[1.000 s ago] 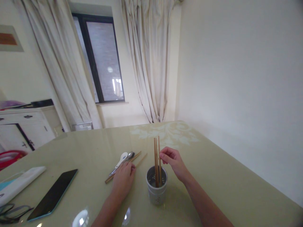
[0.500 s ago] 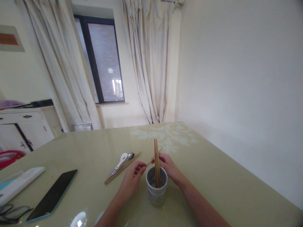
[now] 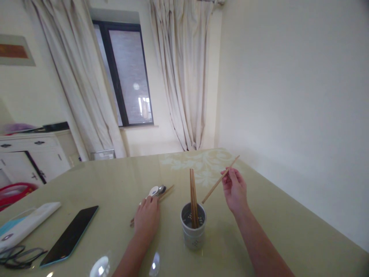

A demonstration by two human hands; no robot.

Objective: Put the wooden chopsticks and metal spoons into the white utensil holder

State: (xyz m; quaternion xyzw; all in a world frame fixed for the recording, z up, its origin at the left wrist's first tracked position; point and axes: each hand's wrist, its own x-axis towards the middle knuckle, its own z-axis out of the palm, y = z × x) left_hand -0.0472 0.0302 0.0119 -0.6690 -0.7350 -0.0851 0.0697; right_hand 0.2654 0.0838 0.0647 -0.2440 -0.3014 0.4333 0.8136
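My right hand (image 3: pixel 235 188) is raised to the right of a grey metal utensil holder (image 3: pixel 193 235) and pinches a wooden chopstick (image 3: pixel 216 187). That chopstick slants, its lower end near the holder's rim. Several wooden chopsticks (image 3: pixel 194 196) stand upright in the holder. My left hand (image 3: pixel 147 215) rests over the utensils on the table, fingers stretched across them and fingertips partly hidden. Beneath and beyond it show a white spoon (image 3: pixel 153 191), a metal spoon (image 3: pixel 162 189) and the tip of a lying chopstick (image 3: pixel 170 189).
On the left of the glossy table (image 3: pixel 115 181) lie a dark phone (image 3: pixel 70 235), a white power strip (image 3: pixel 33 223) and black-framed glasses (image 3: pixel 21 256). A wall (image 3: pixel 288 115) borders the table's right side. A white cabinet (image 3: pixel 31 154) stands at the far left.
My right hand has moved up and right, carrying the chopstick away from the holder. My left hand has let go of that chopstick and moved left onto the lying utensils.
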